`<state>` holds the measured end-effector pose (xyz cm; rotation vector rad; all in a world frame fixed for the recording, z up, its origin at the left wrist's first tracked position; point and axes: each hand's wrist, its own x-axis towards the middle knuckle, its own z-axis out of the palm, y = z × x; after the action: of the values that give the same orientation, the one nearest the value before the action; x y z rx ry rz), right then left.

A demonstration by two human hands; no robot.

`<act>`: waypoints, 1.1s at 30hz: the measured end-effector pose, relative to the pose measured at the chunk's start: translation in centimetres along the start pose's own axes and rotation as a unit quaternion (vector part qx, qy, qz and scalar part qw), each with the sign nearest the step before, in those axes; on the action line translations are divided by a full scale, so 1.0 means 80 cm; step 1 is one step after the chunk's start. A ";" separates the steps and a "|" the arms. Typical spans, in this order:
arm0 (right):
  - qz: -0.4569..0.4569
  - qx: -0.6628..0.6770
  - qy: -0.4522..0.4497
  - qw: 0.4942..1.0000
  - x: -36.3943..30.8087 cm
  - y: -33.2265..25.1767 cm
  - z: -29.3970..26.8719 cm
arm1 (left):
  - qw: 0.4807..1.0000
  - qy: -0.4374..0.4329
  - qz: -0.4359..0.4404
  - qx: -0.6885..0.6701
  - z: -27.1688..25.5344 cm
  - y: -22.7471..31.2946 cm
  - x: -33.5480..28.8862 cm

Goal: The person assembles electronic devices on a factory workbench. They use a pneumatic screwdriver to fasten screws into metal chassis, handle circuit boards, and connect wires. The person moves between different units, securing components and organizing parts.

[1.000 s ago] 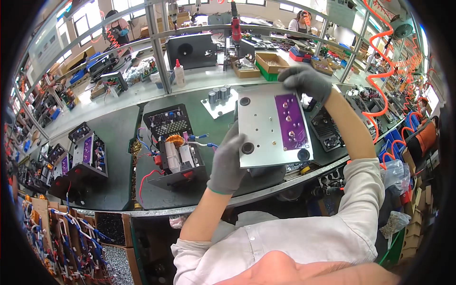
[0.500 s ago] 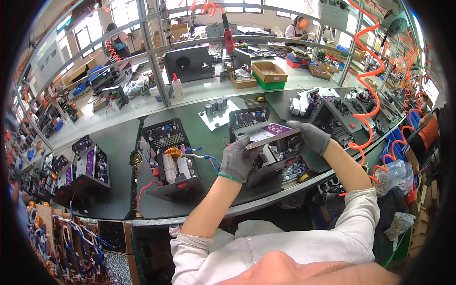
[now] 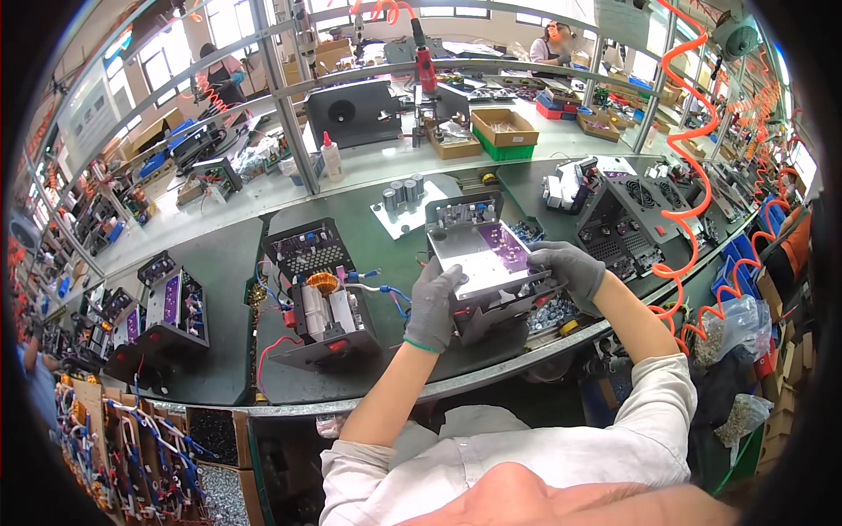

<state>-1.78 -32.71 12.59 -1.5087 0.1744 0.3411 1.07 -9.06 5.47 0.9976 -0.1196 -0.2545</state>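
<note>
Between my gloved hands lies a shiny metal plate (image 3: 467,267) with a purple circuit board (image 3: 509,249) on its right part. My left hand (image 3: 430,307) grips the plate's near left corner, thumb on top. My right hand (image 3: 570,268) is closed on its right edge, fingertips partly hidden. Under the plate is an open black metal case (image 3: 500,317), its far panel carrying small components; the plate hides most of its inside. Left of it stands another open case (image 3: 351,340) with a copper-wound coil (image 3: 322,282), blue-ended cables and a red wire.
Loose screws (image 3: 551,314) lie right of the case. A plate with several capacitors (image 3: 402,200) sits behind. More cases stand left (image 3: 171,340) and right (image 3: 627,219). An orange coiled hose (image 3: 693,145) hangs at right; a red power screwdriver (image 3: 425,70) hangs above.
The plate has come down and tilted flatter over the case, so its shiny top and the purple board now show more. Both hands have moved slightly lower with it. The view has shifted slightly.
</note>
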 end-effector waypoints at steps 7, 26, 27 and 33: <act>0.009 -0.005 0.000 1.000 0.018 0.018 -0.017 | 0.992 0.013 0.016 0.127 -0.005 -0.016 -0.007; -0.086 -0.105 0.135 0.982 -0.009 0.032 -0.078 | 0.979 -0.019 0.126 0.161 0.031 -0.085 -0.004; -0.125 -0.147 0.154 0.969 -0.012 0.025 -0.078 | 0.977 -0.029 0.136 0.160 0.032 -0.089 -0.007; -0.327 -0.343 0.097 0.876 0.022 -0.070 0.030 | 0.946 -0.104 0.090 0.295 0.025 -0.064 -0.013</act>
<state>1.50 -30.24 17.44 -2.1931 -0.3422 -0.3411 -1.20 -13.08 2.23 1.5434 -0.4995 -0.1545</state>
